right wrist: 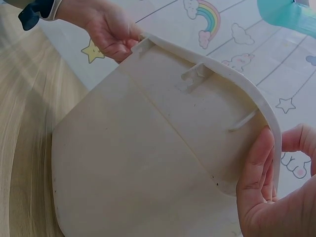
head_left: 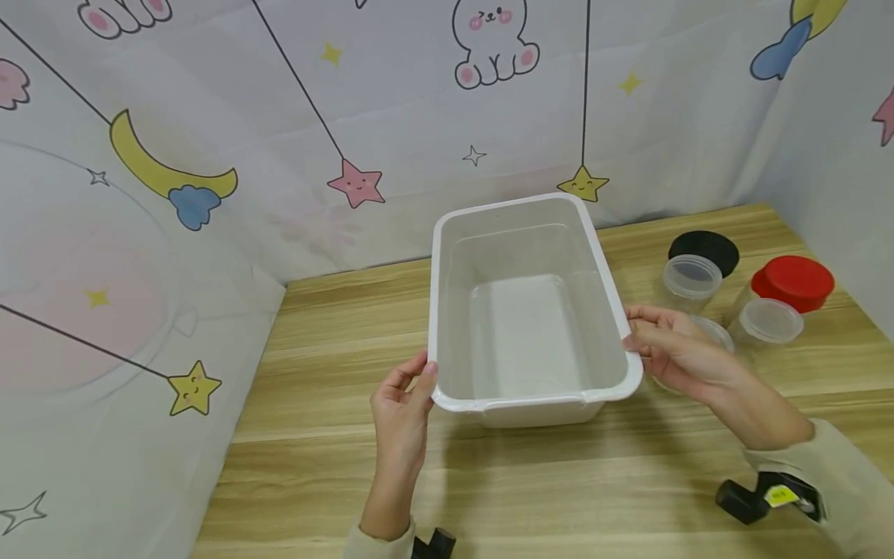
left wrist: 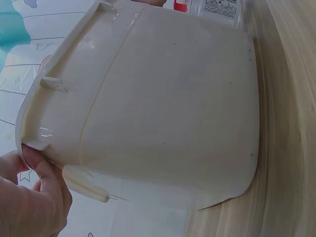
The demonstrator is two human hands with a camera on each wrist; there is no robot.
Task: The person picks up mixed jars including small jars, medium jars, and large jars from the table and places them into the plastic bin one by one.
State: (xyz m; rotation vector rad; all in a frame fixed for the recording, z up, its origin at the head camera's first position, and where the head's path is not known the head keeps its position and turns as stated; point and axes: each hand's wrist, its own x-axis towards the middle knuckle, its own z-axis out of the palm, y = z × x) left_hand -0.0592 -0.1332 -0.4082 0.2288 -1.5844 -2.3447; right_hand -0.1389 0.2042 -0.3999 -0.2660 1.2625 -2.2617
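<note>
A white plastic tub [head_left: 524,334] with a thick rolled rim stands over the table, its open top facing me and nothing inside. My left hand [head_left: 403,411] pinches the rim at the near left corner, thumb on top and fingers beneath. At the near right corner my right hand [head_left: 680,353] grips the rim the same way. Both wrist views show the tub's outer walls, with the left hand [left wrist: 37,195] and the right hand [right wrist: 269,187] curled under the lip. Whether its base fully touches the table is hard to tell.
Right of the tub stand several clear plastic jars [head_left: 770,334], one partly hidden behind my right hand. A black lid [head_left: 705,248] and a red lid [head_left: 799,281] are among them. A printed cloth [head_left: 419,101] hangs behind the wooden table [head_left: 335,349] and down its sides.
</note>
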